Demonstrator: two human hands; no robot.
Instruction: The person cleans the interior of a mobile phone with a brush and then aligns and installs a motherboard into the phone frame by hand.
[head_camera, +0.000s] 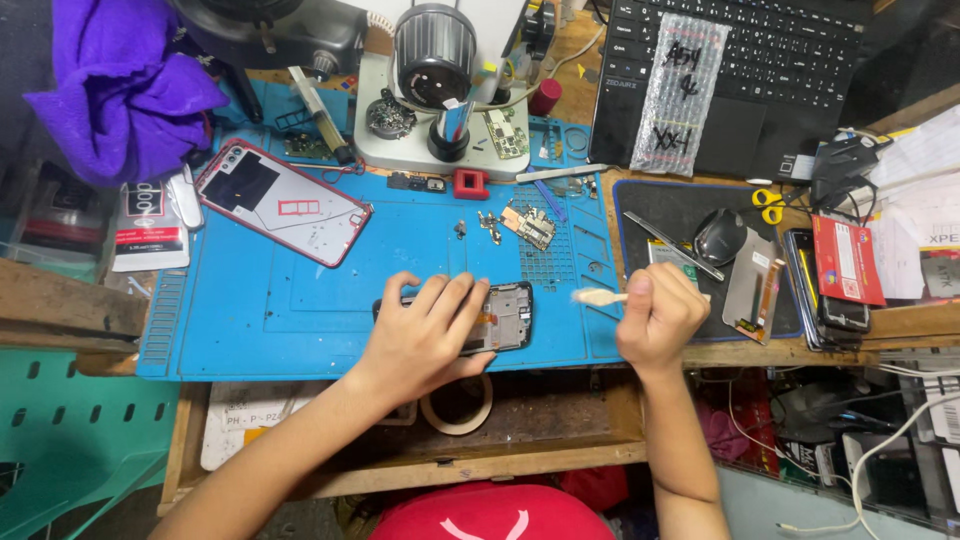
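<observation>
My left hand (425, 335) lies flat on an opened phone body (505, 315) with bare black insides, pressing it onto the blue repair mat (270, 310). My right hand (658, 318) is closed around a cotton swab (598, 297). The swab's white tip points left, just right of the phone and apart from it. A loose circuit board (532, 228) and small screws (488, 226) lie on the mat beyond the phone.
A red-rimmed phone back cover (283, 202) lies at the mat's upper left, a microscope base (440, 120) behind it. To the right are a laptop (740, 80), mouse (718, 236), tweezers (672, 245), a screen part (752, 290) and stacked phones (835, 290). A tape roll (457, 405) sits in the drawer below.
</observation>
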